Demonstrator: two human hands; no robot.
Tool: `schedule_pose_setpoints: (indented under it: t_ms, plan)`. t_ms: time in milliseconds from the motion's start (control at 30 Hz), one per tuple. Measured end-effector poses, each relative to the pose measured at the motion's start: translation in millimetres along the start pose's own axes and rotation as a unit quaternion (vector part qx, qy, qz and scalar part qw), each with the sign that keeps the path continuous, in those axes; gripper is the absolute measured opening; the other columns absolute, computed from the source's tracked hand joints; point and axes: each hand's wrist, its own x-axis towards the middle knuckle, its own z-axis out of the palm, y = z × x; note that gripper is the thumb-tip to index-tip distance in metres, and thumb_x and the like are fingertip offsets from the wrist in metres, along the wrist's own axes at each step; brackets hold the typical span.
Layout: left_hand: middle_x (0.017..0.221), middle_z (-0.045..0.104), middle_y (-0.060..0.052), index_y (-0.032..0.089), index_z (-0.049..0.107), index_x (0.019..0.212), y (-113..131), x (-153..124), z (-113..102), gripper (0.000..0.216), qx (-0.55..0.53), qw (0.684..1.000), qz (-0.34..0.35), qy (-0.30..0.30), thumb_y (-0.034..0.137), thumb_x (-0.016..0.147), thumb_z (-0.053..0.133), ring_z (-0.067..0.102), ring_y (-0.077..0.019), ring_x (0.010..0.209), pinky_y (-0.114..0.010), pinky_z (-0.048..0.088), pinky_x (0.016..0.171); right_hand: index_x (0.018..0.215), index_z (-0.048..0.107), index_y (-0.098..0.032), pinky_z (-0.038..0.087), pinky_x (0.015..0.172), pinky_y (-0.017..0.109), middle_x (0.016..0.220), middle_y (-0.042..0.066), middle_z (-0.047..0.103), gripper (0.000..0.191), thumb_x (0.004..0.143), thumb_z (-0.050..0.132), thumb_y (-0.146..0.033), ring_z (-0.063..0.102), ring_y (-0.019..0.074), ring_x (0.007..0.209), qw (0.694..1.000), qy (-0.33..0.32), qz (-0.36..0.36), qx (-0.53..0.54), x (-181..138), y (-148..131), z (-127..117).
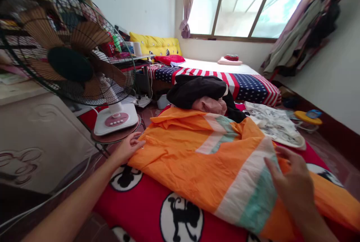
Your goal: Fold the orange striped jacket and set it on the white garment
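A thin orange fabric garment with white and pale-green stripes point(185, 163) is spread across a red cloth with round monkey prints point(132, 200), reaching its left edge. The garment's left end is met by the half-curled left hand point(132, 146), its striped right part by the bent right hand point(294, 174); whether either is closed on fabric cannot be told. Black and pink clothes point(197, 90) are heaped near the far edge.
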Motion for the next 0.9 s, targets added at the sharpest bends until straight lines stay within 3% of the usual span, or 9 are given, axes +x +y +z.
schedule_pose_setpoints:
  t_ms: [33,100,167,233,433,600,733,800,900]
  plan:
    - [0.084,0.068,-0.007,0.012,0.053,0.119,-2.0,-5.9,-4.6,0.074,0.031,0.999,0.022,0.010,0.055,0.061,0.071,0.067,-0.0239,0.079,-0.033,0.053,0.069,0.114,0.057,-0.019,0.048,0.090,0.043,0.109,0.013,0.063,0.037,0.084,0.055,-0.042,0.060,0.0291,0.103,0.996,-0.045,-0.061,0.047,-19.4,-16.8,-4.7]
    - [0.092,0.067,-0.008,0.015,0.059,0.109,-5.1,-20.5,-13.9,0.062,0.122,0.987,0.082,0.067,0.055,0.062,0.070,0.066,-0.0254,0.087,-0.036,0.052,0.077,0.107,0.061,-0.026,0.052,0.086,0.034,0.113,0.007,0.062,0.023,0.086,0.055,-0.034,0.062,0.0228,0.103,0.959,-0.171,-0.199,0.109,-59.8,-46.7,-9.3]
    - [0.097,0.066,-0.008,0.019,0.063,0.096,-6.6,-37.7,-20.6,0.043,0.213,0.957,0.130,0.148,0.054,0.071,0.064,0.064,-0.0249,0.091,-0.035,0.050,0.082,0.104,0.063,-0.028,0.054,0.081,0.027,0.110,0.005,0.064,0.020,0.084,0.059,-0.027,0.064,0.0190,0.098,0.926,-0.212,-0.284,0.127,-94.0,-65.8,-6.1]
    - [0.094,0.066,-0.006,0.021,0.065,0.087,-7.3,-54.8,-22.3,0.034,0.264,0.936,0.137,0.185,0.052,0.078,0.057,0.063,-0.0226,0.086,-0.033,0.049,0.080,0.104,0.064,-0.027,0.056,0.077,0.024,0.104,0.004,0.066,0.023,0.082,0.062,-0.026,0.066,0.0178,0.092,0.914,-0.210,-0.322,0.134,-115.9,-72.7,3.4]
    - [0.078,0.066,-0.003,0.022,0.065,0.073,-10.5,-82.9,-5.9,0.030,0.288,0.934,0.105,0.184,0.052,0.074,0.063,0.061,-0.0209,0.073,-0.031,0.047,0.071,0.100,0.065,-0.024,0.060,0.067,0.027,0.093,0.006,0.068,0.021,0.081,0.062,-0.033,0.069,0.0202,0.080,0.919,-0.160,-0.312,0.182,-129.1,-66.0,32.3]
    - [0.075,0.067,-0.003,0.020,0.064,0.071,-7.6,-78.3,3.1,0.030,0.092,0.983,0.088,0.134,0.049,0.075,0.060,0.063,-0.0192,0.070,-0.027,0.049,0.065,0.096,0.064,-0.027,0.059,0.070,0.031,0.094,0.006,0.066,0.013,0.085,0.058,-0.028,0.067,0.0211,0.084,0.927,-0.188,-0.253,0.202,-134.8,-69.6,32.6]
    - [0.075,0.068,-0.003,0.017,0.060,0.083,-8.4,-63.3,-7.9,0.038,-0.061,0.986,0.035,0.151,0.054,0.076,0.058,0.064,-0.0199,0.072,-0.026,0.050,0.063,0.088,0.062,-0.025,0.056,0.070,0.031,0.090,0.005,0.063,0.011,0.088,0.052,-0.020,0.064,0.0197,0.082,0.917,-0.238,-0.222,0.232,-135.8,-75.6,27.0]
    - [0.074,0.067,-0.003,0.017,0.059,0.081,-10.1,-55.9,-15.5,0.037,-0.014,0.989,0.025,0.144,0.053,0.075,0.058,0.064,-0.0204,0.071,-0.027,0.050,0.063,0.086,0.061,-0.025,0.055,0.069,0.031,0.089,0.005,0.062,0.013,0.089,0.050,-0.019,0.063,0.0198,0.082,0.913,-0.253,-0.213,0.238,-135.2,-77.5,25.3]
    - [0.083,0.068,-0.006,0.017,0.063,0.083,-5.7,-48.2,-19.8,0.030,0.162,0.973,0.054,0.152,0.046,0.076,0.057,0.064,-0.0229,0.078,-0.032,0.051,0.072,0.087,0.061,-0.024,0.054,0.069,0.032,0.089,0.005,0.062,0.012,0.088,0.051,-0.018,0.063,0.0198,0.082,0.911,-0.255,-0.217,0.240,-135.9,-78.5,24.8]
